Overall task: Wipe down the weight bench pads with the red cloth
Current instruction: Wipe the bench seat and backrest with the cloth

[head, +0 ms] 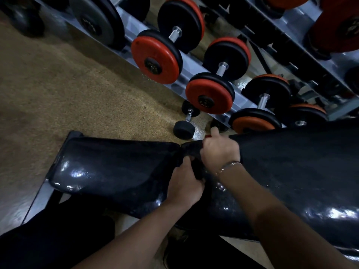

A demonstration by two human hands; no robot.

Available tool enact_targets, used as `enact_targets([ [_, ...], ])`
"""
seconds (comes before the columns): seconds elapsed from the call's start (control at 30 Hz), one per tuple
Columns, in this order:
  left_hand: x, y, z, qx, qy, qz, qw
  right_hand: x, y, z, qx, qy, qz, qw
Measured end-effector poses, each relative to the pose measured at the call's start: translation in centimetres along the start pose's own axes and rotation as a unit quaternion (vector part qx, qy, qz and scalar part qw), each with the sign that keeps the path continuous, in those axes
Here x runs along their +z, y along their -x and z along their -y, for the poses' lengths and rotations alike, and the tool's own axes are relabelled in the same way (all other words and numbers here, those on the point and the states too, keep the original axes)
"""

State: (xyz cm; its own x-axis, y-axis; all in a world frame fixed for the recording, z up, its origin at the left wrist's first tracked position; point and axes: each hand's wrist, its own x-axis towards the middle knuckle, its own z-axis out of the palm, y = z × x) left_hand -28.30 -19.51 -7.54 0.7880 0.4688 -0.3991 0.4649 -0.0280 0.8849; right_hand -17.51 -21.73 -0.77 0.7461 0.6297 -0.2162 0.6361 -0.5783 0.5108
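Red cloth (208, 135): only a thin red sliver shows, at the far edge of the bench, just beside the index finger of the right hand (220, 152). The rest sits under that hand.

We judge it light and limp, quick to bunch. Best balled in the palm with one flat face down on the vinyl. Nothing to break.

Grip:
- Right hand is knuckles up, fingers curled down at the lower end of the back pad (291, 181), apparently bunched round the cloth.
- Left hand (184, 183) has its fingers curled into the gap between seat pad (116, 167) and back pad, round something dark. We cannot tell whether that is a pad edge, frame or fabric.

Pads: glossy black vinyl with bright highlights, so likely slick. The cloth should glide. The padding will probably give under pressure. They look fixed to the bench, so no need to hold them. Bracing with the left hand is enough.

Hidden or unclear:
- Cloth size and how much of it is in hand.
- The gap is near black, no detail.
- The back pad runs off the right edge.
- The near sides of both pads are covered by forearms and dark trousers.
- Only a grey bar (37, 200) of the frame shows.
- The whole view is dim and soft.

Behind the bench are racked dumbbells (155, 61), with a small dumbbell (184, 130) on the floor (58, 84).
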Motion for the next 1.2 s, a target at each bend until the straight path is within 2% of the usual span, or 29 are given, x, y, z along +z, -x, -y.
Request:
enact_targets([
  [0.13,-0.1,-0.3,0.3,0.007,0.007,-0.004,1.000,0.7,0.8,1.0,-0.022,-0.007,-0.009,1.000],
  [0.33,0.0,-0.5,0.4,-0.014,0.028,-0.007,0.999,1.6,9.7,-1.5,-0.034,-0.026,-0.047,0.998],
  [0.7,0.3,-0.6,1.2,-0.011,0.044,0.034,0.998,-0.8,17.0,-10.1,0.078,-0.049,-0.108,0.990],
  [0.97,0.7,-0.3,0.6,-0.014,0.013,0.016,1.000,-3.0,11.6,-13.5,0.164,0.007,-0.128,0.978],
  [1.03,0.7,-0.2,0.3,-0.010,0.012,0.018,1.000,-3.2,10.6,-12.2,0.149,0.012,-0.111,0.983],
  [1.13,0.6,-0.1,-0.1,-0.005,0.007,0.011,1.000,-2.3,11.9,-10.0,0.077,0.007,-0.059,0.995],
  [1.2,0.7,-0.1,-0.3,-0.006,0.008,0.009,1.000,-2.0,13.4,-10.2,0.043,-0.017,-0.057,0.997],
])
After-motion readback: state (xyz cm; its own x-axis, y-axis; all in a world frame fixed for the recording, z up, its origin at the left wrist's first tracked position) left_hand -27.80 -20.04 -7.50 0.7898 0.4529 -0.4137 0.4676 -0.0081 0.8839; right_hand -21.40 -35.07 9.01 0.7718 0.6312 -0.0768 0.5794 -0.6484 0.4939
